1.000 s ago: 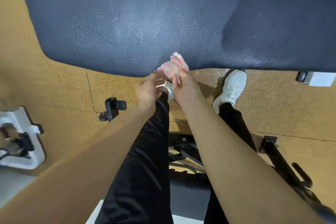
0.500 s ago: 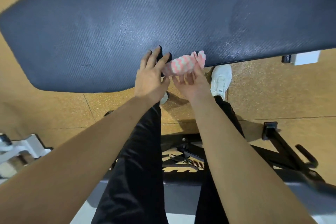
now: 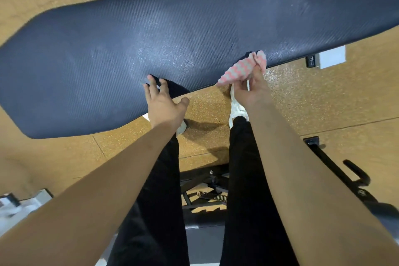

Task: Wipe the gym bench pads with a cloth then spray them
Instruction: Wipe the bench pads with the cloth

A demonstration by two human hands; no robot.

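A long dark blue textured bench pad [image 3: 194, 34] stretches across the upper view. My right hand [image 3: 251, 90] grips a bunched pink-and-white checked cloth [image 3: 244, 69] at the pad's near edge. My left hand [image 3: 164, 103] lies with spread fingers on the pad's near edge, thumb out over the floor, holding nothing. No spray bottle is in view.
Tan speckled rubber floor [image 3: 302, 103] lies under the bench. My black trouser legs and white shoe [image 3: 236, 108] stand close to the pad. A black metal frame with a spring [image 3: 212, 195] sits below, a black bar and hook [image 3: 354, 176] at right, a white bracket [image 3: 331, 56] under the pad's right side.
My hands have parted: the right hand carried the cloth right along the pad's near edge, and the left hand stayed on the edge with fingers spread. The view swung, tilting the pad.
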